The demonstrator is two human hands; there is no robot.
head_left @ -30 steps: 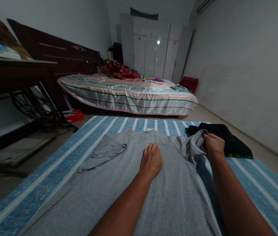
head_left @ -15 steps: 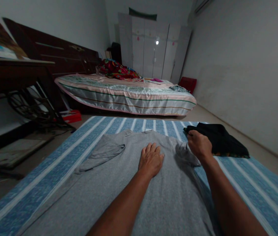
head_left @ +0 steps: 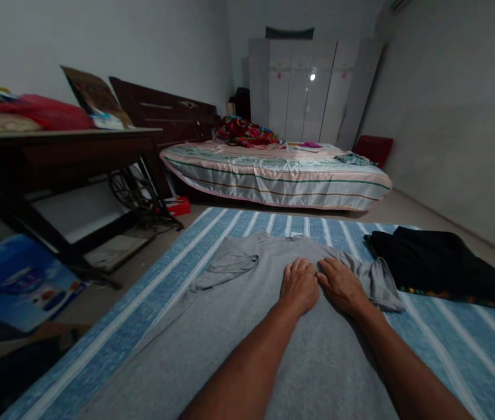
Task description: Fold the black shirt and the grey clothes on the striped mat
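A grey short-sleeved T-shirt (head_left: 247, 326) lies spread over a blue and white striped sheet (head_left: 172, 274), its collar toward the far edge. Flat on the upper chest of the shirt rests my left hand (head_left: 300, 284), fingers stretched forward and holding nothing. Close beside it, my right hand (head_left: 341, 284) also presses on the fabric near the right shoulder, fingers extended. The right sleeve (head_left: 382, 283) reaches out past my right hand, and the left sleeve (head_left: 234, 265) lies creased. Folded black clothing (head_left: 443, 259) sits just right of the right sleeve.
Beyond the sheet stands a bed (head_left: 273, 178) with a red floral blanket (head_left: 247, 131). On the left are a dark sewing table (head_left: 67, 151) with a treadle underneath and a blue box (head_left: 20, 286) on the floor. A wardrobe (head_left: 302, 93) stands at the back.
My right hand has let go of the right sleeve and moved left onto the shirt beside my left hand. The sleeve now lies extended. The view has turned left.
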